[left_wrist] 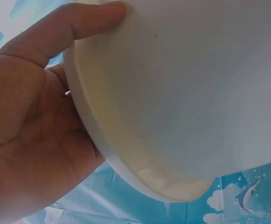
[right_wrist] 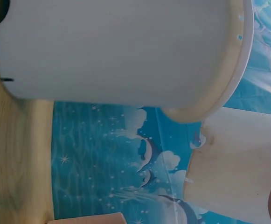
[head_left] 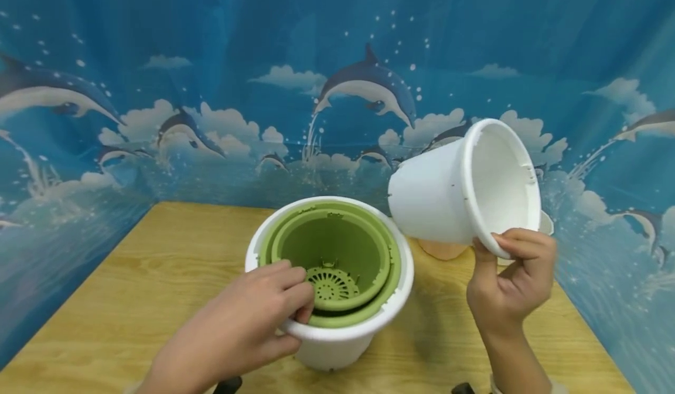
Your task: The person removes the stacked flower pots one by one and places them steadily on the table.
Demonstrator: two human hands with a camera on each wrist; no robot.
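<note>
A white plastic flower pot (head_left: 337,353) stands upright on the table with green pots (head_left: 327,224) nested inside, the inner one showing a slotted bottom. My left hand (head_left: 248,312) grips its near left rim, fingers curled over the inside; in the left wrist view the thumb of that hand (left_wrist: 37,102) lies on the outer wall. Up to the right, my right hand (head_left: 514,277) pinches the rim of a second white pot (head_left: 432,189). That pot hangs tilted on its side, mouth toward the right, its base close to the standing pot's rim.
A wooden table (head_left: 174,265) lies beneath. Partly hidden behind the raised pot are a peach-coloured object (head_left: 443,250) and a white piece (head_left: 546,223). A blue curtain with dolphins (head_left: 211,60) hangs around the table's back and sides.
</note>
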